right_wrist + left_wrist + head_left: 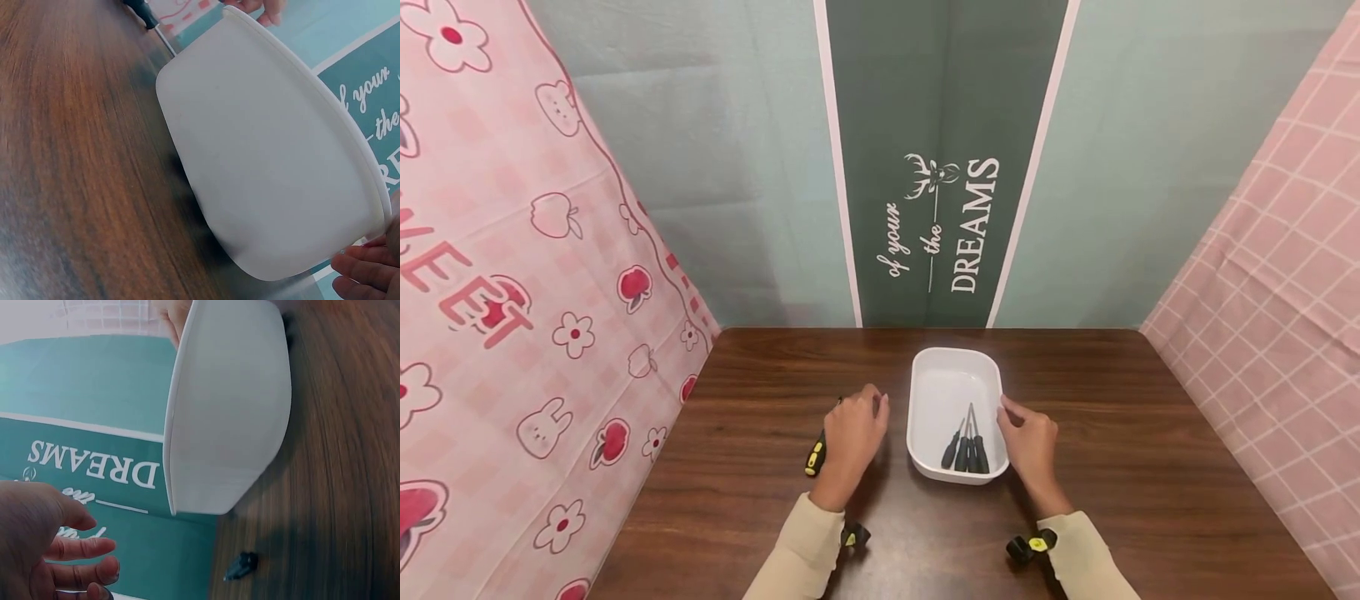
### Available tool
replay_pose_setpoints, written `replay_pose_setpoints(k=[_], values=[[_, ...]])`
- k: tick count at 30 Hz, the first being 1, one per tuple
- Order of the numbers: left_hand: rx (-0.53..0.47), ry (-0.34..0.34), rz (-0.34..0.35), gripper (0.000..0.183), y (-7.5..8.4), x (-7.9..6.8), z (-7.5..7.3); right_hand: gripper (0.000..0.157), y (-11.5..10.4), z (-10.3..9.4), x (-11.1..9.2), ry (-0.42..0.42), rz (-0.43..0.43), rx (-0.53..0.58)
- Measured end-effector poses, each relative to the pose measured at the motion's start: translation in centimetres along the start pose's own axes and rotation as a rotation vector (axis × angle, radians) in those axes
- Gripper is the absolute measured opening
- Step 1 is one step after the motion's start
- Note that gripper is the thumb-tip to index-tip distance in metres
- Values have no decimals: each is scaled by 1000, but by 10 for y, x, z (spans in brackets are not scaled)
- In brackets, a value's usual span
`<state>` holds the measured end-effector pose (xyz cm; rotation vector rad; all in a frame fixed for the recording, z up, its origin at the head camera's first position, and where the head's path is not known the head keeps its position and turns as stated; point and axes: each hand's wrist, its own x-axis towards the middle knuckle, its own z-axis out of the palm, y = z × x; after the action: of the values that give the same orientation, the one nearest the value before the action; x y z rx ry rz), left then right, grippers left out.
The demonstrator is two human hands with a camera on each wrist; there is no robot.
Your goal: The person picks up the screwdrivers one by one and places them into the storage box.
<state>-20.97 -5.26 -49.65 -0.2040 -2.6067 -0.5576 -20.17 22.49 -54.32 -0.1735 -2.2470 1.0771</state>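
A white rectangular tray (955, 367) with rounded corners sits on the table. Several screwdrivers (962, 454) with dark handles lie together at its near end, shafts pointing away. My right hand (1030, 437) pinches the tray's right rim; in the right wrist view its fingers (365, 272) meet the rim's end. To the left of the tray, apart from it, is my left hand (856, 425), its fingers (81, 549) loosely bent with nothing between them. A black-and-yellow screwdriver handle (816, 456) shows on the table beside that hand, which hides part of the tool.
The brown wood-grain table (737, 517) meets a green printed cloth (925, 308) at the back. Pink patterned cloths hang on both sides. A small dark object (241, 566) lies past the tray in the left wrist view, its kind unclear.
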Motion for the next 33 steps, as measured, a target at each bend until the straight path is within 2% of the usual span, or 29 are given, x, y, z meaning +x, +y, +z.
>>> replay_pose_setpoints(k=[5,10,16,22,28,33], values=[[13,12,-24,21,-14,3,3,21,1,1,-3,16,-6,5],[45,-5,-48,22,-25,5,7,21,0,1,-3,11,4,-3],[57,-96,-106,26,-38,5,9,21,1,1,-4,-4,22,-12],[88,-153,-190,32,-51,6,8,22,1,2,-4,-3,27,-21],[114,-222,-253,39,-59,7,4,21,2,3,-4,10,20,-14],[132,-304,-295,40,-65,8,3,21,4,4,-4,24,13,-13]])
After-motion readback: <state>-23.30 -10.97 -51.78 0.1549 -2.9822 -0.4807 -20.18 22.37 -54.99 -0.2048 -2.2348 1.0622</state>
